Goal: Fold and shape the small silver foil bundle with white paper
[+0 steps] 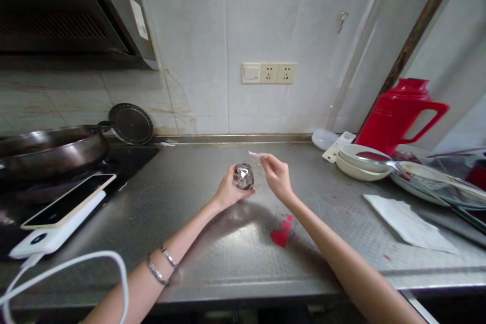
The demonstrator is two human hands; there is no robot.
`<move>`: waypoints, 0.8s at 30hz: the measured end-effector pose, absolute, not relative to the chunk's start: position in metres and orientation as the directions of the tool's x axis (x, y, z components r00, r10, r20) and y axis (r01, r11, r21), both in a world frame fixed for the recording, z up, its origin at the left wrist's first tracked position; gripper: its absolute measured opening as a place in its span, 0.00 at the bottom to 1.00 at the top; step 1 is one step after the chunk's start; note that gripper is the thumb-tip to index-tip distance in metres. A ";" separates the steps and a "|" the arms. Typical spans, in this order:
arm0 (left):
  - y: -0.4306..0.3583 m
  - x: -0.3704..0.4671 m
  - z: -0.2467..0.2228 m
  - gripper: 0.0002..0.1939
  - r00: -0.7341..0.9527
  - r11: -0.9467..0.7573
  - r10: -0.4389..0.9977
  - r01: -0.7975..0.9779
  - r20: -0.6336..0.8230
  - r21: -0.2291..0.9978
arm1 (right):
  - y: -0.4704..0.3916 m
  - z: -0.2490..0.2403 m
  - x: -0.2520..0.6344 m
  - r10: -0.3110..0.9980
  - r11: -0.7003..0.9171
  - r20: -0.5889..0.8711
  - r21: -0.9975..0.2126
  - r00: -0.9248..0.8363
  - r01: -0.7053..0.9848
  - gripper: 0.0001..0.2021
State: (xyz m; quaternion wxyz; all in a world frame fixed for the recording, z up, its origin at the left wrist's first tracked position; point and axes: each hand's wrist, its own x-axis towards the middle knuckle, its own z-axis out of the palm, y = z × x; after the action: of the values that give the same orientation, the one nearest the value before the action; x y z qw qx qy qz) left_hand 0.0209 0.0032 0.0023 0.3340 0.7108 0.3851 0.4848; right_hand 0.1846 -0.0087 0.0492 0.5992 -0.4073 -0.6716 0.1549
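My left hand (230,188) is wrapped round a small, dark, glossy, see-through object (243,176) with a rounded shape, perhaps a glass jar. It is held just above the steel counter (182,202). To its right, my right hand (277,174) pinches a thin whitish strip (255,154) between thumb and fingertips. The strip's free end points left, above and apart from the glossy object. Below my right hand, a flat red patch (281,233) with a jagged edge shows on the counter; whether it is paper or a mark I cannot tell.
A metal pan (53,149) sits on the stove at left, near a round dark disc (131,124). A phone (70,200) rests on a white power bank (56,233) with a cable. At right stand a red flask (395,119), stacked bowls (360,168), plates (413,182) and a tissue (408,223).
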 end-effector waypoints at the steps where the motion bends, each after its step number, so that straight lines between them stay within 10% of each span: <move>1: 0.002 0.021 0.003 0.40 0.243 -0.475 0.872 0.207 0.425 0.855 | -0.005 0.048 0.185 0.752 0.605 0.658 -0.717 0.050 0.346 0.16; 8: -0.002 0.021 0.009 0.40 0.267 -0.475 0.868 0.206 0.418 0.855 | -0.006 0.045 0.182 0.782 0.622 0.580 -0.752 -0.229 0.220 0.17; 24: -0.004 0.020 0.021 0.42 0.282 -0.473 0.865 0.181 0.415 0.862 | -0.017 0.051 0.183 0.636 0.769 0.719 -0.561 -0.280 0.308 0.16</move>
State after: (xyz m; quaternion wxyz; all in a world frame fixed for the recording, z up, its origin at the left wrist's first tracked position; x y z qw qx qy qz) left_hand 0.0200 -0.0042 0.0212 0.3603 0.7149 0.3659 0.4746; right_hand 0.1831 -0.0175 0.0513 0.5190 -0.3011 -0.7842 0.1582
